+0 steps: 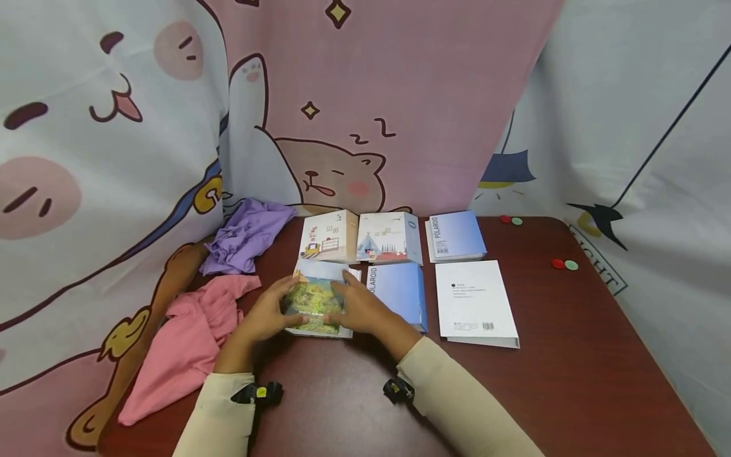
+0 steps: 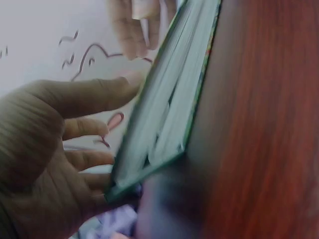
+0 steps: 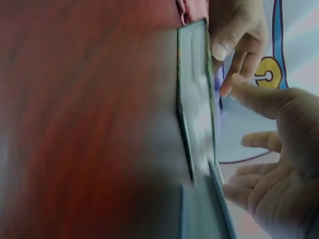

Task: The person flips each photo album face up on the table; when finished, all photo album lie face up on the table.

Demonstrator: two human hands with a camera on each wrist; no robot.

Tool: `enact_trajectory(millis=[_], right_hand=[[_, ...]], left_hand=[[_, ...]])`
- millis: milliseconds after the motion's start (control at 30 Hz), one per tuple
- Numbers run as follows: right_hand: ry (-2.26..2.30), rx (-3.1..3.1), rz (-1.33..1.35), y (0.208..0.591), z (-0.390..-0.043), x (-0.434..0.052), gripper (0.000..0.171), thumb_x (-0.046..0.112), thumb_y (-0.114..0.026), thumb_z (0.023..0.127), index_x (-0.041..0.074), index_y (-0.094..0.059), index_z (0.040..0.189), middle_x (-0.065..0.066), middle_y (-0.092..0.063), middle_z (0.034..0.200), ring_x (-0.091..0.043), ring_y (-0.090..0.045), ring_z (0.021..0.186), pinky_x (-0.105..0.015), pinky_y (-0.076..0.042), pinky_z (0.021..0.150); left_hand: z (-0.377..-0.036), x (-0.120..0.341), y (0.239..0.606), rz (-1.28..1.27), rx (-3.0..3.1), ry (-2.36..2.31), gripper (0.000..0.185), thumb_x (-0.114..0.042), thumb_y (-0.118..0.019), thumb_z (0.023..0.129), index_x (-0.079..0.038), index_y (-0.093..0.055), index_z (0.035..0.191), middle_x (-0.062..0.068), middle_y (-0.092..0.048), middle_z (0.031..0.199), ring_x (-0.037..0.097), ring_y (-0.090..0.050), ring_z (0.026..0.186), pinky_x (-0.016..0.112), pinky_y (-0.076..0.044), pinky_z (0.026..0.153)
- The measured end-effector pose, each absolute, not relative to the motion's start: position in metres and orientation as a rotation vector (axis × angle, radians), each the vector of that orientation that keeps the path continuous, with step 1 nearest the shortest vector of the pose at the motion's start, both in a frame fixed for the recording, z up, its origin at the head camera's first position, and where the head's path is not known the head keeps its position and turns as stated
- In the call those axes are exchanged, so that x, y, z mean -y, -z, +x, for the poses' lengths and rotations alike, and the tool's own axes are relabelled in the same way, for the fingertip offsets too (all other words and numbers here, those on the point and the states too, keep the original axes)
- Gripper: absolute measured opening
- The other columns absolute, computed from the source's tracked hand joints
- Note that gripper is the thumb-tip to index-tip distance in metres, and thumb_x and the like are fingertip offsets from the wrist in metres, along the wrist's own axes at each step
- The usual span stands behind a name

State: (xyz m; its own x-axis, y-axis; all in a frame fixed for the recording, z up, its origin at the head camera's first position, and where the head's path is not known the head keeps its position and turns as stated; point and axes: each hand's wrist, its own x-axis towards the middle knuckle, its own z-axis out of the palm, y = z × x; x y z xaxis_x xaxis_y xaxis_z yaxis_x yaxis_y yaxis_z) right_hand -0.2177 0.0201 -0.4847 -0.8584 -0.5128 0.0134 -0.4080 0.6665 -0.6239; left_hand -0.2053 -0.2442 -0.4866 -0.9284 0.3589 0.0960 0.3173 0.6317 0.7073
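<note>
A photo album point(image 1: 313, 304) with a green and yellow landscape cover lies flat on the table. Its page edges and green rim point(image 2: 167, 109) show in the left wrist view. My left hand point(image 1: 270, 311) is at its left side, the thumb extended onto the cover near the front edge and the fingers fairly straight. Over the right side of the album is my right hand point(image 1: 361, 306), its fingers spread. In the right wrist view this right hand point(image 3: 286, 159) looks relaxed and grips nothing. Whether the fingertips press on the cover cannot be told.
Behind stand two white illustrated albums point(image 1: 324, 236) point(image 1: 385, 233). Blue Polaroid albums point(image 1: 395, 293) point(image 1: 461, 233) and a white-backed album point(image 1: 475, 298) lie to the right. Pink cloth point(image 1: 188, 346) and purple cloth point(image 1: 245, 235) are at left. Red and green discs point(image 1: 571, 264) dot the right edge.
</note>
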Motion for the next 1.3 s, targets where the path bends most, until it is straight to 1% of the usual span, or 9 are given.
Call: enact_trajectory(millis=[167,333,400,633,767,967,1067,1200,1300], right_hand=[[0.953,-2.739,-0.8,0.471,-0.218,-0.048,0.084,0.043,-0.081,0.099,0.009,-0.046,0.167,-0.025,-0.023,0.18,-0.049,-0.034,0.163,-0.067,-0.041,0.125],[0.922,-2.833,-0.667,0.458,-0.224,-0.097,0.081,0.045,-0.078,0.101,0.014,-0.045,0.168,-0.023,-0.025,0.18,-0.052,-0.03,0.164,-0.073,-0.036,0.125],[0.908,-2.868,-0.596,0.457,-0.228,-0.12,0.08,0.043,-0.077,0.101,0.012,-0.045,0.168,-0.026,-0.027,0.179,-0.054,-0.032,0.163,-0.075,-0.035,0.125],[0.876,-2.879,-0.5,0.466,-0.24,-0.178,0.082,0.037,-0.075,0.104,0.0,-0.04,0.167,-0.031,-0.039,0.172,-0.056,-0.031,0.162,-0.074,-0.032,0.127],[0.875,-2.84,-0.467,0.472,-0.244,-0.189,0.081,0.039,-0.073,0.105,0.002,-0.039,0.168,-0.031,-0.044,0.169,-0.059,-0.028,0.162,-0.077,-0.029,0.126],[0.789,-2.812,-0.454,0.486,-0.248,-0.194,0.083,0.05,-0.067,0.107,0.002,-0.038,0.169,-0.03,-0.04,0.171,-0.059,-0.02,0.164,-0.081,-0.008,0.129],[0.793,-2.808,-0.457,0.488,-0.248,-0.195,0.083,0.051,-0.066,0.107,0.003,-0.038,0.169,-0.03,-0.04,0.171,-0.059,-0.018,0.164,-0.081,-0.003,0.13],[0.79,-2.814,-0.444,0.489,-0.247,-0.196,0.082,0.051,-0.065,0.107,0.004,-0.039,0.169,-0.033,-0.038,0.171,-0.06,-0.021,0.163,-0.081,-0.003,0.13],[0.791,-2.83,-0.457,0.488,-0.245,-0.196,0.081,0.052,-0.064,0.108,0.005,-0.04,0.169,-0.034,-0.037,0.171,-0.059,-0.026,0.162,-0.081,-0.01,0.13]], left_hand=[[-0.202,0.223,0.472,0.609,-2.97,-0.877,0.094,-0.023,-0.094,0.084,0.003,-0.048,0.162,0.035,-0.031,0.173,0.059,-0.04,0.155,0.079,-0.037,0.12],[-0.2,0.175,0.463,0.876,-3.008,-0.659,0.09,-0.033,-0.094,0.086,0.002,-0.054,0.158,0.029,-0.037,0.173,0.052,-0.043,0.157,0.07,-0.041,0.123],[-0.199,0.152,0.461,0.951,-2.953,-0.666,0.089,-0.035,-0.093,0.088,0.003,-0.054,0.158,0.028,-0.037,0.174,0.049,-0.043,0.158,0.063,-0.043,0.125],[-0.198,0.091,0.461,0.922,-2.853,-0.676,0.086,-0.041,-0.088,0.093,-0.002,-0.052,0.161,0.024,-0.037,0.175,0.044,-0.039,0.161,0.059,-0.045,0.125],[-0.201,0.066,0.467,0.889,-2.873,-0.576,0.086,-0.05,-0.086,0.093,-0.007,-0.055,0.161,0.021,-0.041,0.174,0.045,-0.041,0.161,0.057,-0.047,0.123],[-0.201,0.046,0.48,0.84,-2.911,-0.465,0.087,-0.059,-0.086,0.089,-0.013,-0.061,0.157,0.021,-0.049,0.169,0.052,-0.049,0.153,0.061,-0.058,0.11],[-0.2,0.043,0.483,0.841,-2.934,-0.405,0.089,-0.063,-0.086,0.087,-0.013,-0.061,0.156,0.02,-0.053,0.167,0.055,-0.05,0.152,0.061,-0.059,0.108],[-0.199,0.039,0.485,0.886,-2.966,-0.326,0.088,-0.065,-0.081,0.091,-0.01,-0.061,0.156,0.022,-0.055,0.164,0.056,-0.052,0.149,0.059,-0.056,0.114],[-0.198,0.039,0.487,0.928,-2.987,-0.324,0.083,-0.063,-0.078,0.094,-0.009,-0.062,0.155,0.024,-0.057,0.161,0.054,-0.057,0.145,0.057,-0.054,0.117]])
